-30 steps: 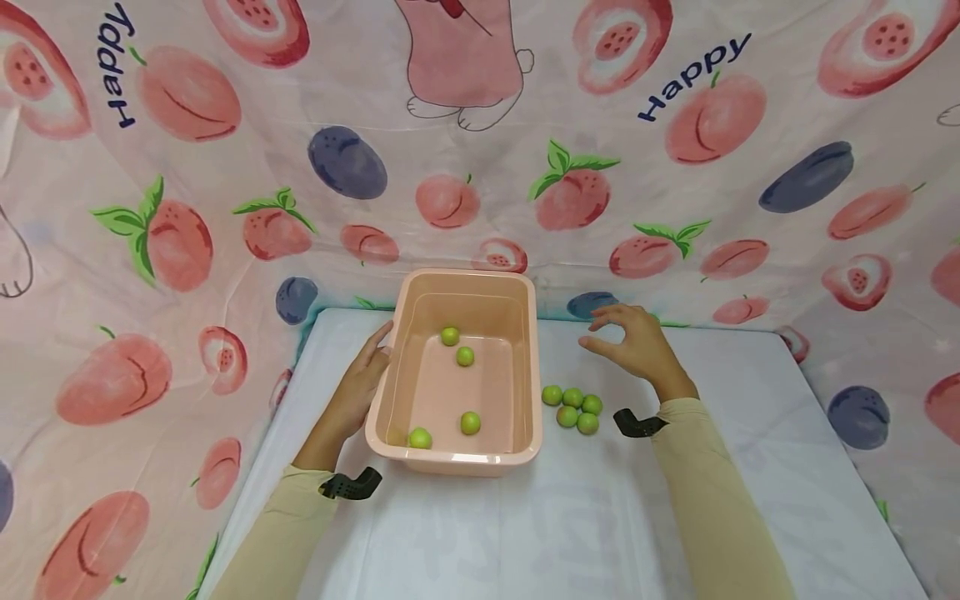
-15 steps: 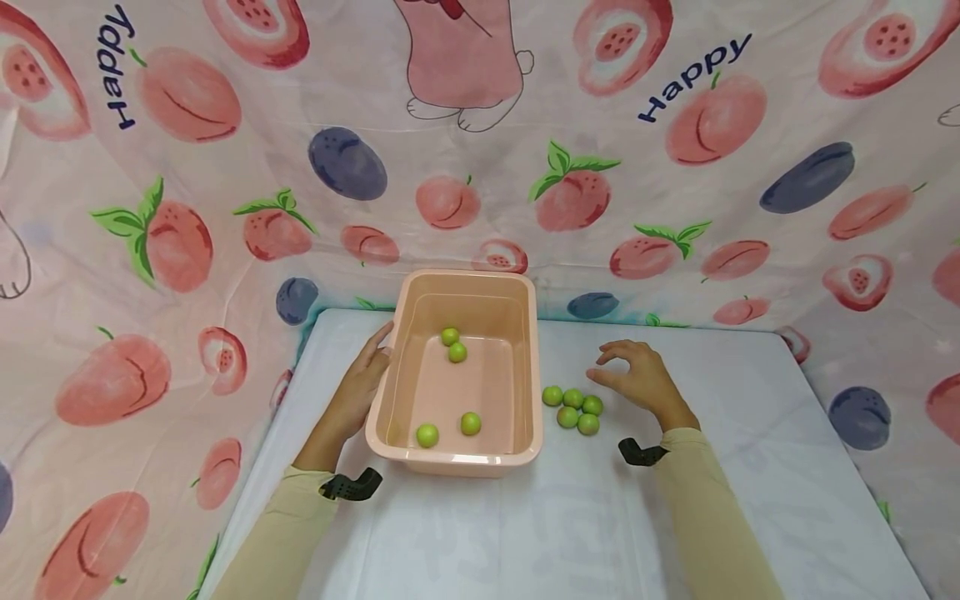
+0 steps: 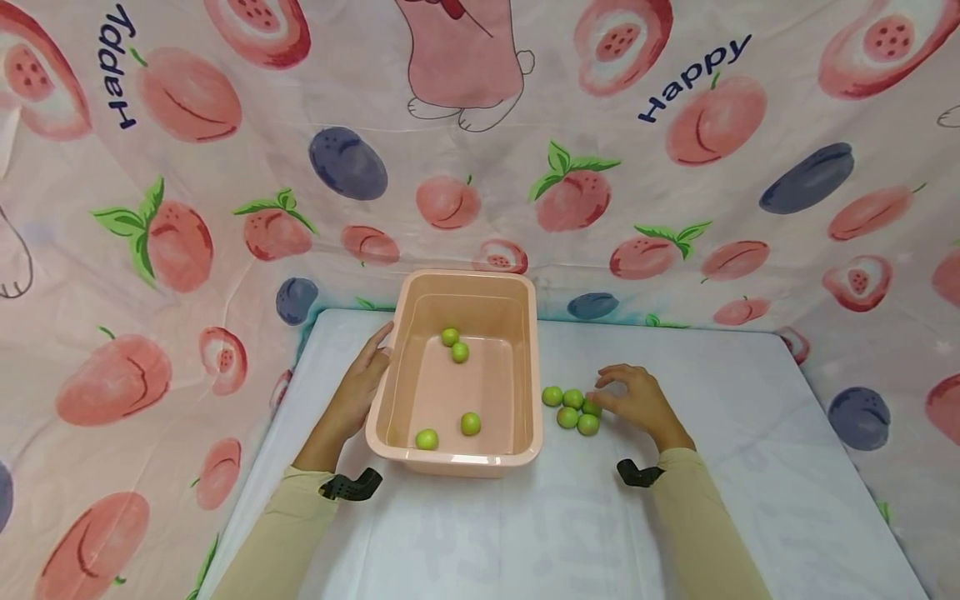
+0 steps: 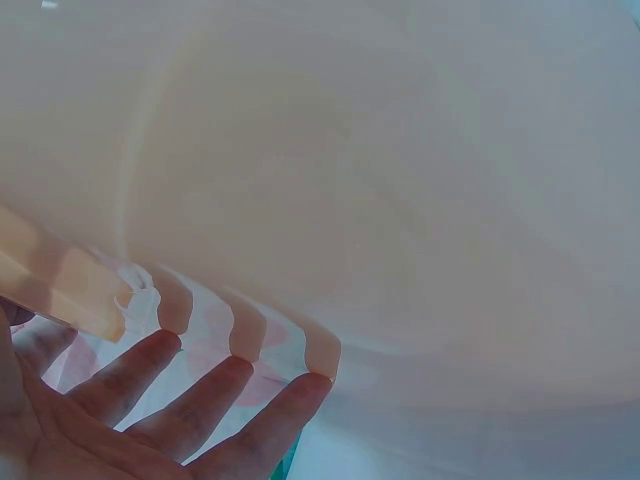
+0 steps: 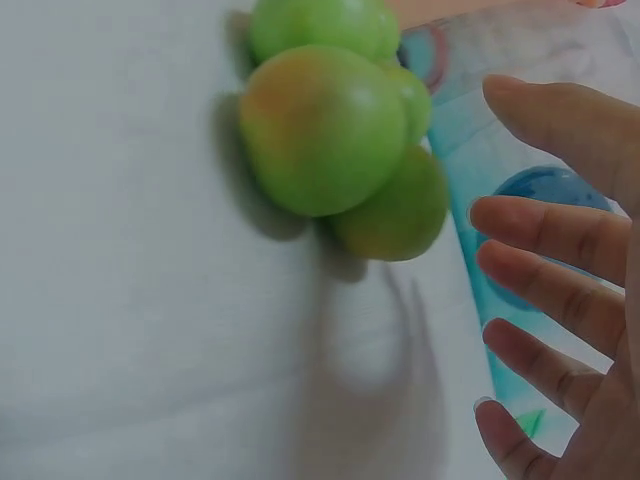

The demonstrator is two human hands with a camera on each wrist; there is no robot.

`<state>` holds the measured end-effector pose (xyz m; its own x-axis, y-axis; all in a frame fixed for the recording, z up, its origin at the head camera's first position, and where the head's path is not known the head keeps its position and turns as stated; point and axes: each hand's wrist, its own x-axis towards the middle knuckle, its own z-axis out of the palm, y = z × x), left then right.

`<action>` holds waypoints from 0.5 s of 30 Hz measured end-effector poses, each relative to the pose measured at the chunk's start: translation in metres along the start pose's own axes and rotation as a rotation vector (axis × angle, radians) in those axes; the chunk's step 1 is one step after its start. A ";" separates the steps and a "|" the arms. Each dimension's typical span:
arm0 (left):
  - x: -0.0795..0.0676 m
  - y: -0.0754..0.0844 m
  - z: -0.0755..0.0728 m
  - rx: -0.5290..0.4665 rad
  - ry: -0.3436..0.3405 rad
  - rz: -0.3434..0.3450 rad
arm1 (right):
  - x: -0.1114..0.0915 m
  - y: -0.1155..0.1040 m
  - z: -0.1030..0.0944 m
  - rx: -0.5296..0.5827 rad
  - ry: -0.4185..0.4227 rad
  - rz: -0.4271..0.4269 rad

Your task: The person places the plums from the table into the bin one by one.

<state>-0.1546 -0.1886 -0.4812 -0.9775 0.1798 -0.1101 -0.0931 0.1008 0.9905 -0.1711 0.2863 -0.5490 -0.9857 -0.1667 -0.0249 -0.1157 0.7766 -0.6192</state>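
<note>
A peach-coloured plastic basin (image 3: 528, 367) stands on the white table with several small round green fruits (image 3: 470, 423) inside, apart from two lying together near its far end. My left hand (image 3: 358, 387) rests against the basin's left outer wall. Its fairly straight fingertips touch that wall in the left wrist view. To the right of the basin lies a cluster of green fruits (image 3: 567, 417), one with a reddish blush in the right wrist view. My right hand (image 3: 637, 402) hovers at the cluster's right edge, thumb and fingers apart, holding nothing. It partly covers the rightmost fruit.
A white cloth (image 3: 570, 525) covers the table. Behind it and at the sides hangs a pink curtain (image 3: 480, 158) printed with fruit. A black wrist camera (image 3: 351, 485) sits on the left sleeve, another black camera (image 3: 639, 473) on the right.
My right hand has come down from beyond the cluster to its right edge. Inside the basin, two fruits have rolled slightly. The left hand has stayed in place.
</note>
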 end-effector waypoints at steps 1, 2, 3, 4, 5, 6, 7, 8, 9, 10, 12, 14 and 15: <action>0.000 0.000 0.000 0.002 0.001 0.001 | -0.001 0.001 0.002 -0.001 -0.001 0.005; 0.000 0.000 0.000 0.005 0.002 0.002 | -0.002 0.002 0.003 -0.005 -0.002 0.007; 0.000 0.000 0.000 0.007 0.002 0.004 | -0.003 0.003 0.004 -0.007 -0.002 0.008; -0.001 0.000 0.000 0.008 0.003 0.005 | -0.003 0.004 0.006 -0.010 -0.003 0.004; -0.001 0.000 0.000 0.008 0.003 0.006 | -0.004 0.005 0.007 -0.013 -0.003 0.001; -0.001 0.000 0.000 0.006 0.002 0.008 | -0.005 0.006 0.008 -0.014 -0.002 -0.003; -0.001 0.000 0.000 0.005 0.002 0.010 | -0.005 0.007 0.009 -0.015 0.001 -0.005; -0.001 0.000 0.000 0.004 0.000 0.010 | -0.006 0.008 0.010 -0.017 0.002 -0.012; -0.001 0.000 0.000 0.001 -0.001 0.011 | -0.006 0.008 0.011 -0.019 0.004 -0.017; -0.001 0.000 0.000 -0.002 -0.002 0.012 | -0.007 0.009 0.012 -0.022 0.004 -0.025; -0.001 0.000 0.000 -0.003 -0.004 0.014 | -0.007 0.010 0.013 -0.030 0.006 -0.034; -0.001 -0.001 -0.001 0.003 -0.005 0.015 | -0.008 0.012 0.015 -0.041 0.009 -0.040; -0.001 -0.001 -0.001 0.004 -0.004 0.016 | -0.008 0.012 0.016 -0.045 0.011 -0.042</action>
<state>-0.1539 -0.1896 -0.4821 -0.9780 0.1856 -0.0949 -0.0769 0.1020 0.9918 -0.1632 0.2877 -0.5689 -0.9811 -0.1933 0.0092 -0.1622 0.7955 -0.5838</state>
